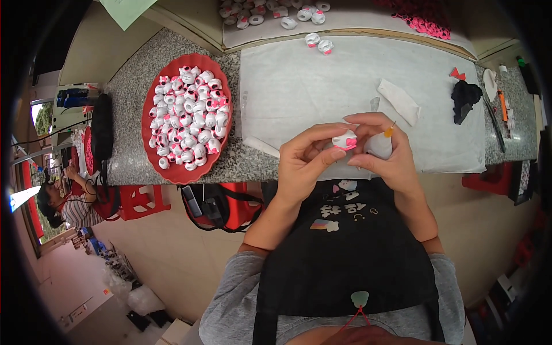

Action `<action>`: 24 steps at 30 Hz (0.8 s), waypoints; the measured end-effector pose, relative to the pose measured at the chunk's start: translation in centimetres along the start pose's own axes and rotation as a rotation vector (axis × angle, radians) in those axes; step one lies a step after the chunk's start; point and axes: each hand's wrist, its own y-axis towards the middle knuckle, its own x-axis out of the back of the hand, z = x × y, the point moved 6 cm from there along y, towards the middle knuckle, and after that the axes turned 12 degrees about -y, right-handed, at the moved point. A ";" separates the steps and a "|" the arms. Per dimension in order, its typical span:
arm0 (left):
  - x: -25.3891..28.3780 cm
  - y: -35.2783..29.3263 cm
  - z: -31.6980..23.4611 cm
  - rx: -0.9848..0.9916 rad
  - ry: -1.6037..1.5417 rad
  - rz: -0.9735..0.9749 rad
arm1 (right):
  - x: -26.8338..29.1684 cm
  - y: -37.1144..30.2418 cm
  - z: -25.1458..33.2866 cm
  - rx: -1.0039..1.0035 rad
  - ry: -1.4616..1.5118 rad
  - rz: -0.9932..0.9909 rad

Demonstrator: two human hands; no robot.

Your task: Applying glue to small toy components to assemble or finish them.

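Over the near edge of the paper-covered bench, my left hand pinches a small white figurine head with a pink bow between thumb and fingers. Wrapped in my right hand is a small whitish squeeze bottle. It has an orange needle tip that points up and away from me. My right fingertips reach close to the figurine head; whether they touch it I cannot tell. To the left, a red scalloped tray is heaped with many similar white heads with pink parts.
White paper covers the bench, with two loose heads at its far edge. A folded tissue, black cloth and orange pen-like tool lie right. More heads and pink pieces fill the shelf. A person sits far left.
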 end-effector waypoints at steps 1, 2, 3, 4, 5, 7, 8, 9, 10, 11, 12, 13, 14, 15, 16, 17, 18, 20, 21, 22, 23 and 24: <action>0.0 -0.1 0.0 0.003 -0.002 -0.001 | -0.2 0.0 -0.1 -0.020 0.022 0.017; -0.1 -0.1 0.0 -0.009 -0.017 0.012 | -0.2 0.0 -0.3 -0.022 0.021 0.016; -0.2 -0.2 0.0 -0.021 -0.032 0.024 | -0.2 -0.1 -0.5 -0.005 0.076 0.007; -0.2 -0.1 0.1 -0.019 -0.033 0.024 | -0.1 -0.1 -0.6 0.011 0.130 -0.002; -0.3 -0.1 0.0 -0.048 -0.010 0.054 | 0.0 -0.2 -0.7 0.009 0.130 -0.002; -0.5 -0.1 -0.1 -0.076 0.012 0.084 | 0.0 -0.3 -1.0 -0.013 0.135 0.019; -0.5 -0.1 0.0 -0.073 0.027 0.071 | 0.0 -0.4 -1.1 -0.014 0.133 0.017; -0.5 0.0 0.0 -0.069 0.043 0.060 | 0.1 -0.4 -1.2 -0.020 0.143 0.002; -0.4 0.0 0.1 -0.069 0.041 0.060 | 0.1 -0.4 -1.3 -0.025 0.153 -0.013; -0.4 0.0 0.0 -0.105 0.075 0.068 | 0.0 -0.4 -1.2 -0.027 0.153 -0.010; -0.3 -0.1 -0.2 -0.142 0.111 0.076 | -0.2 -0.4 -1.1 -0.020 0.165 -0.016; -0.3 -0.2 -0.3 -0.145 0.114 0.072 | -0.4 -0.3 -1.0 -0.013 0.179 -0.020; -0.2 -0.3 -0.4 -0.150 0.126 0.049 | -0.6 -0.3 -1.1 -0.012 0.183 -0.008; 0.0 -0.4 -0.6 -0.158 0.141 0.025 | -0.7 -0.3 -1.4 -0.045 0.186 -0.013; -0.2 -0.5 -0.7 -0.168 0.154 0.011 | -0.9 -0.3 -1.7 -0.077 0.190 -0.014; -0.3 -0.3 -0.4 -0.105 0.089 -0.003 | -0.9 -0.3 -1.8 -0.070 0.199 0.009; -0.4 -0.2 -0.1 -0.045 0.026 -0.022 | -0.5 -0.5 -2.0 -0.072 0.194 -0.028; -0.7 0.0 0.2 -0.006 -0.018 0.033 | -0.5 -0.7 -1.9 -0.069 0.200 -0.037; -0.7 -0.1 0.2 0.005 -0.026 0.068 | -0.5 -0.7 -1.7 -0.068 0.245 -0.054; -0.3 -0.2 0.0 -0.011 -0.008 0.051 | -0.6 -0.6 -1.6 -0.069 0.288 -0.073; -0.3 -0.2 0.0 0.009 -0.023 0.064 | -0.8 -0.5 -1.7 -0.066 0.294 -0.057; -0.3 -0.2 0.0 0.030 -0.039 0.081 | -1.0 -0.4 -1.8 -0.067 0.289 -0.049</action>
